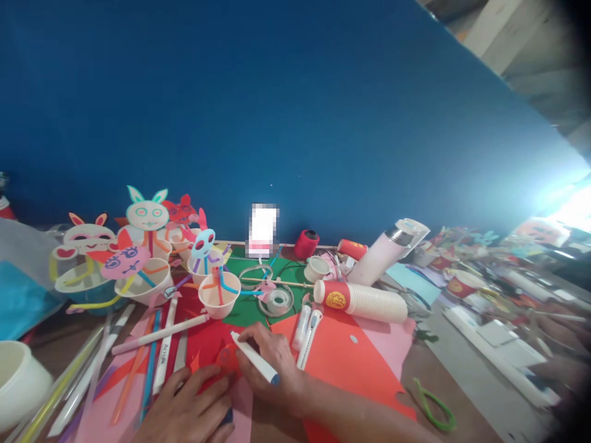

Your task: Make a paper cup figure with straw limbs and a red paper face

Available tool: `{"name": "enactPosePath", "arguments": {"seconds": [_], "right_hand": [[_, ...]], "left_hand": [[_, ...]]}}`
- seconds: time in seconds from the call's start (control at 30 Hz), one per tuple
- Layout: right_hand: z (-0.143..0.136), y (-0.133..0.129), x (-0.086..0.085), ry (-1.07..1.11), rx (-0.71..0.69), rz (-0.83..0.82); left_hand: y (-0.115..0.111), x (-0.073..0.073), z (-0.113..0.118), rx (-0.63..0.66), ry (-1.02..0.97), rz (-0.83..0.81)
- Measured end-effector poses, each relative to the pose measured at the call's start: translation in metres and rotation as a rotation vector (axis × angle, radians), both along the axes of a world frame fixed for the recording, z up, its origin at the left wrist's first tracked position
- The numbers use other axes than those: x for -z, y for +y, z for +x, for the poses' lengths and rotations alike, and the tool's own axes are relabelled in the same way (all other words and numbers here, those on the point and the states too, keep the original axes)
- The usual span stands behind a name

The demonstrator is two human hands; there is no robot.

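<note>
My right hand (272,360) is closed around a white marker (257,359) with a dark blue end, slanting over a red paper piece (227,357). A small drawn mark shows on that paper. Beside it, my left hand (189,406) lies with its fingers spread near the paper's lower left edge; a dark blue object (227,416) shows by its fingers, too hidden to name. Beneath both hands are pink and red sheets. Just behind them stands a white paper cup (220,295) with orange and blue pipe cleaners in it.
Decorated cups with animal faces (148,215) stand at the left, near several pens and pipe cleaners. A stack of paper cups (360,300), a tumbler (383,252), tape rolls (278,301) and a cutter (310,338) lie at the centre right. A green pipe cleaner (434,406) lies further right.
</note>
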State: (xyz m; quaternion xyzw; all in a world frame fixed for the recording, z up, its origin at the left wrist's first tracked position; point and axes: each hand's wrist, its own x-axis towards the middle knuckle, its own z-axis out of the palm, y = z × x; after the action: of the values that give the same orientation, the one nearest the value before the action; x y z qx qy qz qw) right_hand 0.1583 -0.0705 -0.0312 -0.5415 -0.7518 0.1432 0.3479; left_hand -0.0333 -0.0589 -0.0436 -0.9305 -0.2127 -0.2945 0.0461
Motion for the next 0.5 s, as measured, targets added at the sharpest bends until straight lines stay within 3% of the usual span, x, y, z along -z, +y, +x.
{"name": "enactPosePath", "arguments": {"seconds": [0.1, 0.17, 0.33, 0.5], "right_hand": [[0.000, 0.000, 0.001, 0.016, 0.008, -0.003], [0.000, -0.001, 0.002, 0.022, 0.010, -0.010], [0.001, -0.001, 0.006, 0.018, 0.013, 0.001], [-0.001, -0.001, 0.005, 0.036, 0.024, -0.018]], "left_hand": [[0.003, 0.010, 0.001, -0.015, -0.061, 0.032], [0.002, 0.009, 0.001, -0.008, -0.043, 0.024], [-0.003, -0.015, -0.003, -0.016, 0.048, -0.021], [0.001, -0.038, -0.008, 0.071, 0.106, -0.025]]}}
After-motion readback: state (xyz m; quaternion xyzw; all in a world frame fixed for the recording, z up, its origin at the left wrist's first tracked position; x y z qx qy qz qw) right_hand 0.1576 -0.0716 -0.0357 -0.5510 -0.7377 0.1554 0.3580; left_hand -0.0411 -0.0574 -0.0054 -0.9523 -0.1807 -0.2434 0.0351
